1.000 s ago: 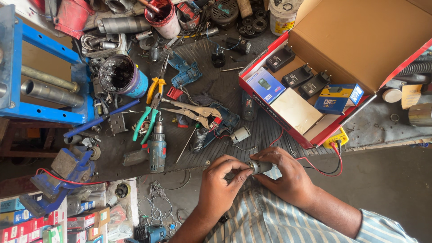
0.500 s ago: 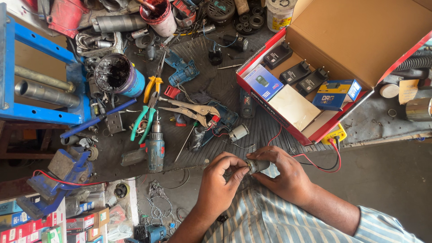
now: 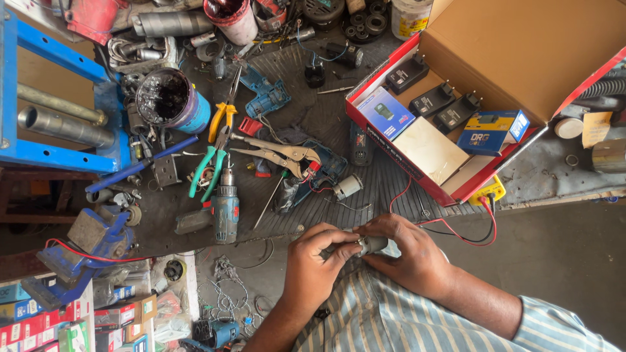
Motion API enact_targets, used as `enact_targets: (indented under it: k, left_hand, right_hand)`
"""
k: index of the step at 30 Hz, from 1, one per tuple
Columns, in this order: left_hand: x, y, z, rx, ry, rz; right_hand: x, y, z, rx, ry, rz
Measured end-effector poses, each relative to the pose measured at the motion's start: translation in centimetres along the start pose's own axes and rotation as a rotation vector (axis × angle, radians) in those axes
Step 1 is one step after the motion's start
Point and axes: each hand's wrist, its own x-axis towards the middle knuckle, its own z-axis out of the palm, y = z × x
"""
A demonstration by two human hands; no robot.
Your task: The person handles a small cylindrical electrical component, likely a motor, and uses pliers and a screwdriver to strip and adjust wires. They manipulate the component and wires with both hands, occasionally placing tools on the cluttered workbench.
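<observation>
Hands: left hand (image 3: 313,264) and right hand (image 3: 411,257) meet on a small cylindrical part (image 3: 373,245) at the counter's (image 3: 385,186) near edge.
Box (image 3: 456,98): behind, right.
Locking pliers (image 3: 277,153): centre.
Drill (image 3: 225,207): left of hands.
Can (image 3: 171,101): far left.

Upper right of your frame: open red cardboard box (image 3: 456,117), brown flap raised, tan inside. Within it you have small blue carton (image 3: 386,113) at left end, blue-and-yellow carton (image 3: 493,132) at right end, flat cream carton (image 3: 430,149) between them toward near wall. Top centre-right: white tub with yellow label (image 3: 412,17). Right edge: tan paper tag (image 3: 595,128). Lower left corner: stacked small cartons (image 3: 45,322), red, white, green, some blue.
</observation>
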Motion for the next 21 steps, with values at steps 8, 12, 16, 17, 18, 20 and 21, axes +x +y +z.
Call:
enact_targets:
  k: [8,12,16,17,18,20,21]
  left_hand:
    - [0.3,-0.4,-1.2,0.173,-0.073,0.130]
    - [1.0,-2.1,-1.6,-0.094,-0.165,-0.136]
    - [1.7,-3.9,-1.1,-0.480,-0.164,-0.343]
    - [1.8,-4.3,-0.9,-0.560,-0.150,-0.415]
    - [1.9,-4.6,-0.7,-0.611,-0.131,-0.439]
    - [1.9,-5.0,-0.4,-0.710,-0.096,-0.493]
    - [1.9,-5.1,-0.3,-0.719,-0.078,-0.474]
  right_hand:
    - [-0.6,0.3,1.2,0.012,-0.056,0.163]
    - [-0.6,0.3,1.4,0.051,-0.166,0.199]
    - [-0.6,0.4,1.5,0.312,-0.215,0.283]
    - [-0.6,0.5,1.6,0.346,-0.236,0.295]
    - [-0.6,0.5,1.6,0.381,-0.256,0.310]
    - [-0.7,0.6,1.5,0.400,-0.263,0.353]
    - [-0.8,0.7,1.5,0.410,-0.272,0.376]
